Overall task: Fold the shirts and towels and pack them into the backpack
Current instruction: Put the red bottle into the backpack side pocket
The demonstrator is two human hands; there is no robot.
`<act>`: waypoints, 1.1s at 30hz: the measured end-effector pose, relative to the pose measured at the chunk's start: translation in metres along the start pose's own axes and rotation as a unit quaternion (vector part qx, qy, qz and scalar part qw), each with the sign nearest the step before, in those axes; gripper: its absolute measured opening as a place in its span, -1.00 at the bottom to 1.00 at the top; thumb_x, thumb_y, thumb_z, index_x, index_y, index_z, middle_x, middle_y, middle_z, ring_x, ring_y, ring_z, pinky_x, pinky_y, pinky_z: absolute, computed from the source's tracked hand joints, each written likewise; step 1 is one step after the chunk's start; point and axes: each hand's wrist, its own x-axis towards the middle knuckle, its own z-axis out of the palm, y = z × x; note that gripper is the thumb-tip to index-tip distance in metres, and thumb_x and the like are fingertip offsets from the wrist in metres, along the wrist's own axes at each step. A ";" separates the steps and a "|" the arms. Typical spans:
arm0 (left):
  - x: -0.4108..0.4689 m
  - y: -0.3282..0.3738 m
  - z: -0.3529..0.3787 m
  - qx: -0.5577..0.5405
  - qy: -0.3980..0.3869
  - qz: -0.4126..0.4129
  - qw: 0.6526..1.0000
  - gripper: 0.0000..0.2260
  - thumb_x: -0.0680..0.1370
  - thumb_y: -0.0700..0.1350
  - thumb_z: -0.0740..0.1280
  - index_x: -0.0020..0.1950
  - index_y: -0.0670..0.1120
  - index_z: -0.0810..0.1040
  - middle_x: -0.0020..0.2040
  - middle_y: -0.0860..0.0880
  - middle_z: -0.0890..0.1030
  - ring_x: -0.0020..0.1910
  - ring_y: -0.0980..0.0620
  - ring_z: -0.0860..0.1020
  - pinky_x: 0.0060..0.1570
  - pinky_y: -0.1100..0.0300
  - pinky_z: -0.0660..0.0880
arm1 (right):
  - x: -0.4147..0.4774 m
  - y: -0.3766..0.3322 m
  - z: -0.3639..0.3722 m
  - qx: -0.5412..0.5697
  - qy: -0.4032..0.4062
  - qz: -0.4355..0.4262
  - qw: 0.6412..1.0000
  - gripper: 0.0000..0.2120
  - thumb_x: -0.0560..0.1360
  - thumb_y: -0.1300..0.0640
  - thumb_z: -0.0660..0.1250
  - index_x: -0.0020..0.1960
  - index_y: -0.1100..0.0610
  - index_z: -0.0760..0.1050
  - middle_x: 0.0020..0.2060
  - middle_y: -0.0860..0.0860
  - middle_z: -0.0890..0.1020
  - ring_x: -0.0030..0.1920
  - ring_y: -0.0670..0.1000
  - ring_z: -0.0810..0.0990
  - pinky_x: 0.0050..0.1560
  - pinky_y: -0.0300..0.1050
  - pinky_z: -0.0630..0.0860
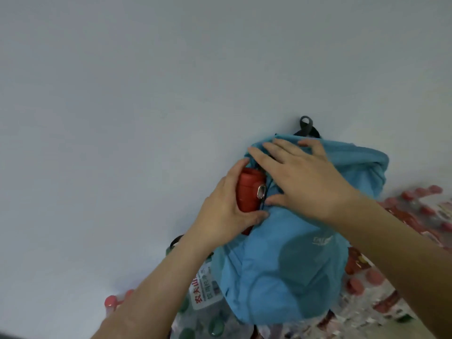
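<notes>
Head view: near left, shrink-wrapped water bottles (204, 296) stand against a pale wall (146, 94). The left hand (220, 209) curls its thumb and fingers round a red flask (248, 189) at the left edge of the blue backpack (281, 265). The backpack rests upright on the bottles, against the wall. The right hand (305, 182) lies spread, fingers straight, pressing the backpack's upper part. More red-capped bottles (415, 216) lie to the right.

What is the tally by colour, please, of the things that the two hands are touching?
Blue: 1, the backpack, with the right hand resting on it.
Red: 1, the red container, gripped by the left hand.
Total: 2.
The red-capped bottles below are too blurred to count.
</notes>
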 end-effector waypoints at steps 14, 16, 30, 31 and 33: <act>-0.034 0.004 -0.001 -0.065 -0.007 -0.067 0.996 -0.35 0.29 0.09 0.55 0.17 0.36 0.19 -0.02 0.17 0.55 -0.20 0.19 0.59 -0.16 0.17 0.59 | 0.005 0.029 0.032 0.012 0.243 0.029 0.970 -0.81 0.34 0.22 0.50 -0.13 -0.04 0.65 -0.11 -0.12 0.66 0.16 0.02 0.42 0.14 0.08 0.14; -0.032 0.008 -0.005 -0.067 -0.093 -0.046 0.992 -0.35 0.32 0.20 0.49 0.26 0.36 0.19 0.07 0.16 0.54 -0.10 0.16 0.60 -0.07 0.11 0.60 | 0.002 0.027 0.033 0.041 0.246 0.050 0.967 -0.83 0.32 0.16 0.53 -0.13 -0.04 0.66 0.05 -0.01 0.60 0.20 0.08 0.35 0.14 0.10 0.17; 0.089 0.044 -0.017 0.489 -0.035 0.129 0.862 -0.69 0.54 -0.08 0.26 0.28 -0.07 0.42 0.04 -0.10 0.58 0.01 -0.14 0.52 -0.06 -0.01 0.49 | -0.067 -0.007 0.046 0.286 0.215 0.230 0.905 -0.43 0.48 -0.02 0.33 0.46 0.01 0.30 -0.05 0.00 0.42 -0.30 -0.12 0.36 -0.36 -0.47 0.23; 0.092 0.045 -0.016 0.478 -0.045 0.118 0.869 -0.68 0.54 -0.10 0.26 0.29 -0.08 0.41 0.03 -0.11 0.59 -0.01 -0.15 0.54 -0.06 -0.02 0.49 | -0.067 -0.006 0.045 0.282 0.203 0.241 0.906 -0.41 0.48 -0.07 0.29 0.48 -0.03 0.24 -0.03 0.00 0.42 -0.29 -0.12 0.36 -0.36 -0.48 0.21; 0.097 0.050 -0.017 0.409 -0.073 0.070 0.907 -0.67 0.52 -0.13 0.28 0.29 -0.06 0.42 0.00 -0.07 0.61 -0.01 -0.11 0.56 -0.04 0.07 0.48 | -0.066 -0.003 0.041 0.277 0.168 0.257 0.910 -0.36 0.49 -0.19 0.17 0.52 -0.14 0.07 0.10 0.01 0.41 -0.16 -0.09 0.41 -0.27 -0.37 0.35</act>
